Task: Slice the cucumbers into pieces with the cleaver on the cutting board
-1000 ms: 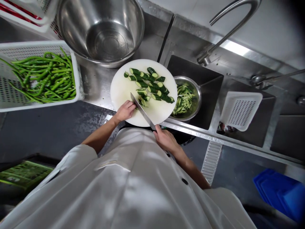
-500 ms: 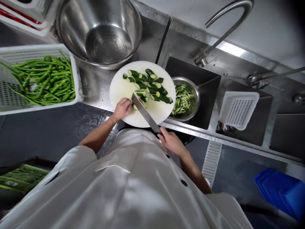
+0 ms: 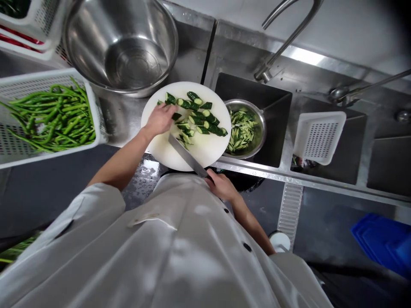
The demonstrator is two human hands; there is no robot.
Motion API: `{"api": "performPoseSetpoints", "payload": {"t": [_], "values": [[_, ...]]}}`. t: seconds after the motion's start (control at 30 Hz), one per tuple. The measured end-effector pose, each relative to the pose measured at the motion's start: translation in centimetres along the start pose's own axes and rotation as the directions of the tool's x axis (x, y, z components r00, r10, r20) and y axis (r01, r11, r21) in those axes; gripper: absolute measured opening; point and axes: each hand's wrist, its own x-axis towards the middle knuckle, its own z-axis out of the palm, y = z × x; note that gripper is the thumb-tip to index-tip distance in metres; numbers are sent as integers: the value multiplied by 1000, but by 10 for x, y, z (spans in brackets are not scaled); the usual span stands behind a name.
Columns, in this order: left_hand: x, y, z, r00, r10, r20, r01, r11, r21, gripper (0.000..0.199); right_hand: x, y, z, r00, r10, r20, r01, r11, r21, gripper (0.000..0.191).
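Note:
On the round white cutting board [image 3: 205, 152], several dark green cucumber chunks [image 3: 210, 117] lie in loose rows. My left hand [image 3: 160, 119] is over the board's left side, its fingers curled around a cucumber piece [image 3: 176, 116]; the fingers partly hide the pieces beneath. My right hand [image 3: 221, 185] grips the handle of a kitchen knife [image 3: 189, 158] near the board's front edge. The blade rests low over the board, its tip beside thin cucumber slices [image 3: 185, 137]. Right of the board, a metal bowl [image 3: 263, 132] holds cut cucumber strips [image 3: 240, 130].
A large steel basin [image 3: 128, 60] stands behind the board. At left, a white basket [image 3: 102, 128] holds long green peppers [image 3: 61, 113]. Sinks with a faucet [image 3: 266, 70] and a white perforated basket [image 3: 321, 137] extend to the right. A blue container [image 3: 382, 244] is at lower right.
My left hand has moved up the board from the front-left edge to the far-left cucumber pieces. The knife has pulled slightly back from the slices, still in my right hand. The view has shifted a little.

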Motion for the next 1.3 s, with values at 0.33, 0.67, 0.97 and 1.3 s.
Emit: {"api": "performPoseSetpoints", "payload": {"t": [0.33,0.67,0.97,1.3], "values": [[-28,-6,24,992,98,77,-89,989,-119,51,-2,5,-1,996,76,-39,-72,994,79,35],[-89,-11,11,983,-179,-37,167,962,-214,38,-16,12,-2,996,86,-6,-85,992,92,31],[-104,51,57,836,-548,29,446,648,-617,29,2,-9,-8,990,143,-11,-143,990,-5,42],[-103,31,32,991,-132,10,132,989,-71,38,4,-14,-18,986,162,-24,-164,985,-62,37]]}}
